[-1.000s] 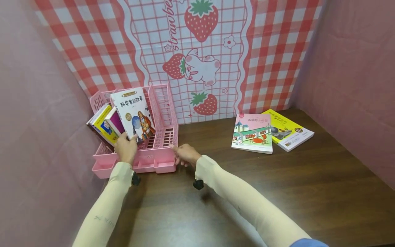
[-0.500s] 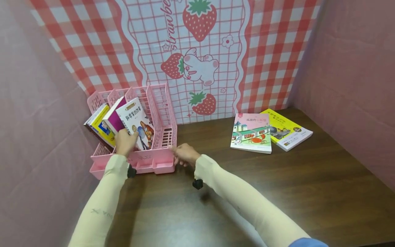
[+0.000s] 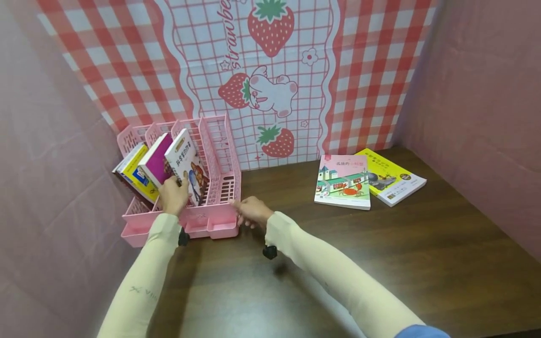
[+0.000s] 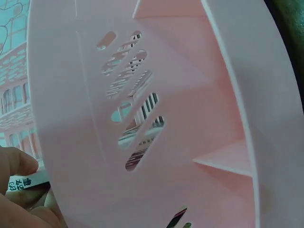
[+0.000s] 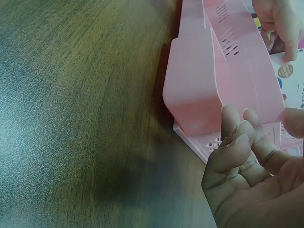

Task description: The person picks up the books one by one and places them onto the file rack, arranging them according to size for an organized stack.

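My left hand pinches the lower edge of a white paperback book with a printed cover. That book stands tilted in a slotted compartment of a pink plastic book rack, left of its rightmost divider. In the left wrist view, thumb and fingers press on the book's white spine beside the rack's front wall. My right hand grips the rack's front right corner, thumb at the rim and curled fingers against the outside, as the right wrist view shows. A purple book leans left of the white one.
Farther left in the rack, a yellow book leans with others. A pink-covered book overlaps a yellow-and-white book on the brown wooden table. A strawberry-patterned cloth hangs behind; pink cloth walls flank both sides.
The white book has gone down into the rack and turned more edge-on, with my left hand still on it. The purple book shows more of its cover. My right hand stays at the corner.
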Demonstrator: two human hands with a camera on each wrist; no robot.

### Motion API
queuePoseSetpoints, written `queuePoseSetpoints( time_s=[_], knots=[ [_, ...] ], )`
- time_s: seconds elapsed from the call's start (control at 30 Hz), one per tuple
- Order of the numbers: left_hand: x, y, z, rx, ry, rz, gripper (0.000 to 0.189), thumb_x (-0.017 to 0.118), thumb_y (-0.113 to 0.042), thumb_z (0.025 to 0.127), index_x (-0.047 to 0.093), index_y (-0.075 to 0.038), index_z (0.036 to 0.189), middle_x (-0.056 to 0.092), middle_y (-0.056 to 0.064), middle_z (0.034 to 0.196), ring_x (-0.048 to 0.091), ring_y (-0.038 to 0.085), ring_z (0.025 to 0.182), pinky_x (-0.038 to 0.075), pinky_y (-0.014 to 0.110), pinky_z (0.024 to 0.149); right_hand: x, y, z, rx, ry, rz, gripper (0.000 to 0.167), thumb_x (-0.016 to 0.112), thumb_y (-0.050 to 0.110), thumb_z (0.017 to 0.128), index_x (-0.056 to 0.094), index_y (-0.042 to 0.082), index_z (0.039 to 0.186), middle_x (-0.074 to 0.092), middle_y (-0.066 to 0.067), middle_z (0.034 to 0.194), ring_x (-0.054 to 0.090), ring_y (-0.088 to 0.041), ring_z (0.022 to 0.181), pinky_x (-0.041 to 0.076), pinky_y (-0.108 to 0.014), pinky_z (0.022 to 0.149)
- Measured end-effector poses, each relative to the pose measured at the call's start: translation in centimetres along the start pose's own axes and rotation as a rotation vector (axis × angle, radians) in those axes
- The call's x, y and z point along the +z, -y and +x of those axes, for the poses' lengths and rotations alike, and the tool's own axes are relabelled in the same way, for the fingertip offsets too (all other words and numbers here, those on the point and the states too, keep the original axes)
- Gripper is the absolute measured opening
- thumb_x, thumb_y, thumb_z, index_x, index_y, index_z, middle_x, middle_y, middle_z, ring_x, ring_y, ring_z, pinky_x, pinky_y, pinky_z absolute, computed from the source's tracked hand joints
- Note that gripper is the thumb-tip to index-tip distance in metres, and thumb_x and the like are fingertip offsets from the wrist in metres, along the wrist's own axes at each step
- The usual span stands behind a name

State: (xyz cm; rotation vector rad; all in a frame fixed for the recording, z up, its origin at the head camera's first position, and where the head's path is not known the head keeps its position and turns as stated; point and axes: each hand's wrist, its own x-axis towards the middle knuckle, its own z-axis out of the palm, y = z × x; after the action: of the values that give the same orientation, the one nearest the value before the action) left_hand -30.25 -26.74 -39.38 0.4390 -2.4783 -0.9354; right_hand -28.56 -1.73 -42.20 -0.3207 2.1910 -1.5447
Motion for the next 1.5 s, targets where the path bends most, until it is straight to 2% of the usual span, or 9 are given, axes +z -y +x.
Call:
queuePoseSetpoints(
  time_s=[0.17, 0.3, 0.53, 0.67, 0.83, 0.97, 1.17, 1.3, 1.5],
  knots=[
    [0.2, 0.5, -0.1, 0.039, -0.030, 0.009, 0.039, 0.057, -0.032, 0.106, 0.069, 0.003, 0.096, 0.071, 0.028, 0.092, 0.062, 0.051, 0.102, 0.047, 0.057, 0.089, -0.2, -0.2, -0.1, -0.001, -0.001, -0.002, 0.058, 0.054, 0.046, 0.106, 0.069, -0.010, 0.102, 0.072, -0.018, 0.077, 0.048, -0.011, 0.049, 0.038, -0.023, 0.041],
    [0.5, 1.2, -0.4, 0.058, -0.093, -0.046, 0.038, 0.068, -0.028, 0.101, 0.070, 0.009, 0.098, 0.070, 0.030, 0.094, 0.059, 0.050, 0.100, 0.043, 0.056, 0.095, -0.6, -0.7, 0.3, -0.006, -0.007, -0.012, 0.059, 0.055, 0.048, 0.105, 0.070, -0.009, 0.102, 0.072, -0.015, 0.075, 0.047, -0.010, 0.048, 0.037, -0.022, 0.041],
    [1.4, 1.5, -1.3, 0.060, -0.207, -0.140, 0.037, 0.076, -0.030, 0.095, 0.072, 0.007, 0.092, 0.071, 0.028, 0.088, 0.060, 0.047, 0.088, 0.045, 0.053, 0.090, -1.9, -1.8, 0.0, -0.064, 0.029, -0.079, 0.060, 0.059, 0.051, 0.103, 0.068, -0.009, 0.109, 0.073, -0.018, 0.086, 0.051, -0.012, 0.056, 0.044, -0.024, 0.049],
    [1.8, 1.2, -1.8, 0.068, -0.213, -0.145, 0.039, 0.069, -0.033, 0.099, 0.074, 0.004, 0.086, 0.071, 0.026, 0.085, 0.061, 0.048, 0.088, 0.044, 0.054, 0.090, -2.8, -2.4, 0.1, -0.086, 0.041, -0.124, 0.058, 0.059, 0.050, 0.102, 0.067, -0.006, 0.110, 0.074, -0.017, 0.090, 0.054, -0.014, 0.060, 0.047, -0.026, 0.051],
    [2.4, 0.1, -2.5, 0.105, -0.130, -0.210, 0.041, 0.062, -0.037, 0.102, 0.074, -0.002, 0.085, 0.071, 0.020, 0.081, 0.060, 0.041, 0.084, 0.042, 0.048, 0.088, -4.4, -2.6, 0.1, -0.103, -0.005, -0.188, 0.053, 0.058, 0.048, 0.104, 0.068, -0.003, 0.110, 0.074, -0.013, 0.087, 0.058, -0.018, 0.064, 0.050, -0.030, 0.053],
    [3.4, -1.1, -3.1, 0.201, -0.045, -0.257, 0.035, 0.066, -0.037, 0.101, 0.077, -0.005, 0.093, 0.072, 0.014, 0.082, 0.061, 0.028, 0.077, 0.045, 0.034, 0.077, -5.9, -2.6, -0.2, -0.097, -0.041, -0.222, 0.051, 0.057, 0.047, 0.104, 0.066, -0.002, 0.115, 0.074, -0.015, 0.092, 0.061, -0.025, 0.070, 0.053, -0.036, 0.058],
    [4.9, -2.9, -3.9, 0.316, 0.164, -0.438, 0.026, 0.072, -0.027, 0.099, 0.076, -0.002, 0.108, 0.072, 0.022, 0.088, 0.063, 0.013, 0.067, 0.051, 0.021, 0.061, -8.2, -3.0, -0.4, -0.091, -0.085, -0.264, 0.053, 0.057, 0.048, 0.104, 0.065, -0.003, 0.117, 0.073, -0.020, 0.100, 0.062, -0.029, 0.073, 0.058, -0.048, 0.068],
    [5.8, -3.6, -4.4, 0.352, 0.269, -0.484, 0.024, 0.072, -0.021, 0.099, 0.074, 0.000, 0.111, 0.072, 0.021, 0.090, 0.070, 0.026, 0.072, 0.057, 0.026, 0.063, -9.8, -3.5, -0.6, -0.088, -0.115, -0.296, 0.053, 0.056, 0.048, 0.105, 0.065, -0.002, 0.116, 0.073, -0.020, 0.103, 0.065, -0.037, 0.084, 0.057, -0.052, 0.074],
    [6.5, -4.3, -4.8, 0.417, 0.361, -0.456, 0.022, 0.072, -0.018, 0.099, 0.074, 0.001, 0.109, 0.074, 0.020, 0.091, 0.071, 0.041, 0.078, 0.057, 0.027, 0.062, -12.4, -4.3, -1.5, -0.078, -0.181, -0.363, 0.049, 0.056, 0.046, 0.105, 0.066, -0.001, 0.114, 0.073, -0.018, 0.101, 0.066, -0.035, 0.086, 0.054, -0.038, 0.064]
  ],
)
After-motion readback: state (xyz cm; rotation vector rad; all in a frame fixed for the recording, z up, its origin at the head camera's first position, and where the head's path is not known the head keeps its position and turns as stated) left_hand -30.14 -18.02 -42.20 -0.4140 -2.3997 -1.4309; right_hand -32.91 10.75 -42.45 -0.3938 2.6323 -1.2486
